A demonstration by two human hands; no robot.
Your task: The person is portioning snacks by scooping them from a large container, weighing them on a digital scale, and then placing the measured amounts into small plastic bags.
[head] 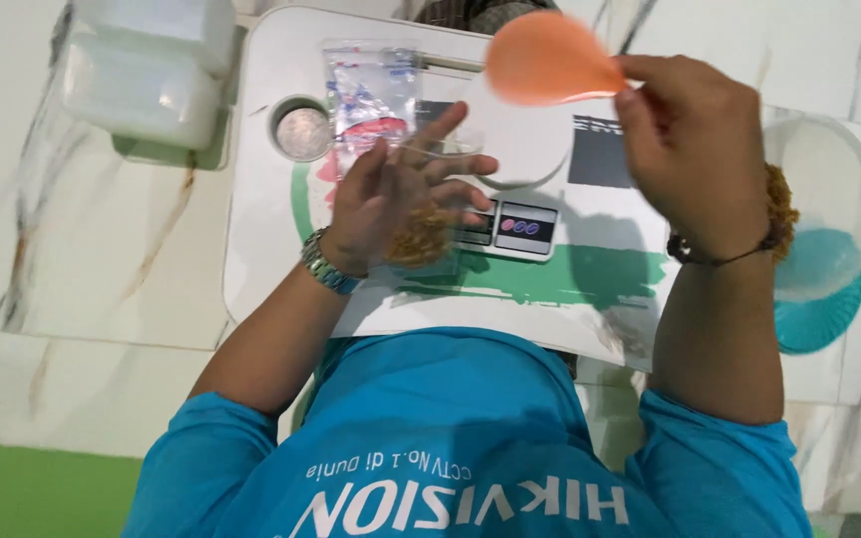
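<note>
Over the white tabletop (261, 249) our left hand (391, 204) grips a clear grain-filled bag (421, 234), right hand (695, 149) pinching an orange scoop (545, 60); tilting the bag risks spilling grain.

Floor (72, 259): pale marble-pattern tiles with brown and grey veins. A green strip (22, 493) lies at 7 o'clock. A small white table (261, 199) stands at centre. Light is even; soft shadows fall on the table.

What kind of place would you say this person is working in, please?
Probably a home floor set up for weighing and bagging: a small white lap table on marble tiles, a digital kitchen scale, and a clear plastic bag.
</note>
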